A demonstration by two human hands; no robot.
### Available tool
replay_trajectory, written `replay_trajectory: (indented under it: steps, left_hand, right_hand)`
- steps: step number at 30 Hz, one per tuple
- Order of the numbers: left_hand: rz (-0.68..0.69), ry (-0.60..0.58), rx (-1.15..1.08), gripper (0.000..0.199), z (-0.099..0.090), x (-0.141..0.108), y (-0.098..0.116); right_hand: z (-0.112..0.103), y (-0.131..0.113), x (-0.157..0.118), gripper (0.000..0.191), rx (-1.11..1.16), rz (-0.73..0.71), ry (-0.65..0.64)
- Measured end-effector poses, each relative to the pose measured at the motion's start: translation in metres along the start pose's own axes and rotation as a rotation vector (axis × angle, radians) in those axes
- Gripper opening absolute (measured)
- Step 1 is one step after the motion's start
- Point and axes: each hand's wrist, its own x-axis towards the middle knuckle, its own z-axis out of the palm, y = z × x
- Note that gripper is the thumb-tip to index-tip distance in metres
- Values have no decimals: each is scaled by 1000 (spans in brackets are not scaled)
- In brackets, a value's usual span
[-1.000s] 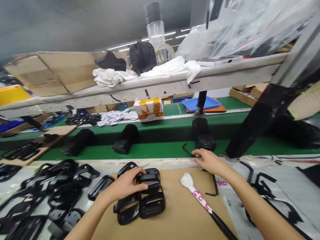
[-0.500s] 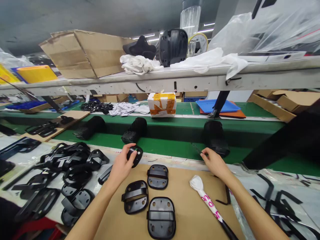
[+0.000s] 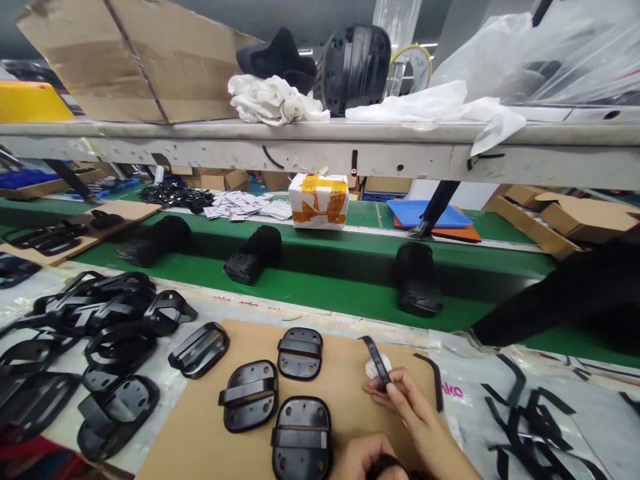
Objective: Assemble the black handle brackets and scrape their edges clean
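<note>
My right hand (image 3: 407, 397) pinches a curved black strap (image 3: 375, 360) between thumb and fingers, above the cardboard sheet (image 3: 345, 380). Behind the strap a bit of the white-wrapped tool end (image 3: 371, 368) shows; its handle is hidden. At the bottom edge my left hand (image 3: 365, 453) is closed around something black, mostly covered and cut off by the frame. Just left of it lies a black plate with a strap across it (image 3: 303, 437). Similar strapped plates lie farther back: one upper (image 3: 300, 353), one left (image 3: 250, 395), and one at the sheet's edge (image 3: 200, 350).
A pile of black strapped parts (image 3: 120, 313) covers the left side. Loose black strips (image 3: 530, 413) lie at right. Black rolled pieces (image 3: 254, 255) rest on the green conveyor (image 3: 320, 287). A shelf edge (image 3: 310, 157) crosses above, and a dark post (image 3: 540, 300) slants at right.
My left hand has moved from the back of the sheet down to the bottom centre. My right hand has drawn the strap back from the conveyor's edge over the sheet. The view has shifted slightly.
</note>
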Motion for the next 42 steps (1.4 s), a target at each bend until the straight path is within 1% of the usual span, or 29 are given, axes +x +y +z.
replay_trajectory:
  steps: [2, 4, 6, 8, 9, 10, 11, 12, 14, 15, 16, 17, 18, 19, 20, 21, 23, 25, 26, 28, 31, 34, 36, 38, 40, 42]
  left_hand:
    - [44, 77, -7, 63, -9, 2, 2]
    - [89, 162, 11, 57, -26, 2, 10]
    - [109, 281, -34, 52, -42, 4, 19]
    - [69, 408, -218, 49, -51, 9, 27]
    - [35, 450, -338, 48, -52, 13, 31]
    - [0, 457, -463, 47, -52, 18, 36]
    - [-21, 427, -590, 45, -50, 24, 42]
    - [-29, 363, -710, 44, -47, 31, 47]
    - [3, 194, -900, 43, -41, 48, 59]
    - [33, 129, -963, 43, -39, 57, 64]
    - [68, 94, -1002, 43, -37, 67, 68]
    - [98, 81, -1018, 43, -36, 75, 70]
    - [115, 84, -1016, 42, -36, 83, 71]
    - [127, 99, -1004, 42, -37, 89, 71]
    - [135, 128, -985, 42, -38, 94, 69]
    - [150, 176, -969, 42, -40, 96, 68]
    - [184, 302, -931, 44, -46, 97, 64]
    - [167, 401, -861, 47, -53, 95, 62]
    - [129, 429, -814, 49, -56, 94, 62]
    - [41, 446, -731, 55, -61, 93, 62]
    - [-20, 437, -697, 58, -67, 93, 62]
    - [-60, 379, -702, 59, -70, 95, 63]
    - [-71, 355, -715, 59, -71, 95, 64]
    - [-82, 360, -722, 58, -71, 94, 66]
    - [-108, 359, -686, 58, -71, 93, 68]
    - [-131, 342, -617, 61, -71, 91, 69]
  right_hand:
    - [-9, 4, 1, 46, -54, -5, 64]
    - [-15, 4, 2, 47, -108, -10, 112]
    - [-17, 3, 3, 46, -119, -29, 140]
    - [-16, 0, 5, 43, -68, -60, 153]
    - [-16, -2, 7, 43, -26, -82, 168]
    - [-16, -5, 9, 44, 19, -108, 194]
    - [-16, -8, 12, 44, 61, -134, 233]
    - [-16, -12, 14, 44, 88, -157, 288]
    - [-15, -24, 20, 41, 84, -202, 424]
    - [-14, -30, 22, 39, 48, -235, 486]
    - [-12, -36, 24, 36, -16, -287, 531]
    - [-9, -41, 26, 30, -108, -359, 546]
    - [-5, -44, 28, 23, -217, -448, 530]
    - [-1, -45, 29, 16, -331, -541, 487]
    - [3, -44, 30, 13, -439, -626, 428]
    - [7, -41, 30, 17, -526, -687, 364]
    - [13, -29, 30, 26, -631, -726, 253]
    - [15, -15, 28, 29, -679, -689, 172]
    - [15, -10, 27, 30, -694, -661, 137]
    - [13, -2, 25, 31, -711, -612, 76]
    - [9, 1, 23, 34, -692, -584, 18]
    - [8, -1, 23, 34, -622, -572, -10]
    - [9, -3, 24, 33, -570, -539, -31]
    - [11, -6, 25, 31, -529, -494, -65]
    - [12, -10, 26, 28, -496, -464, -101]
    - [12, -14, 26, 26, -468, -466, -124]
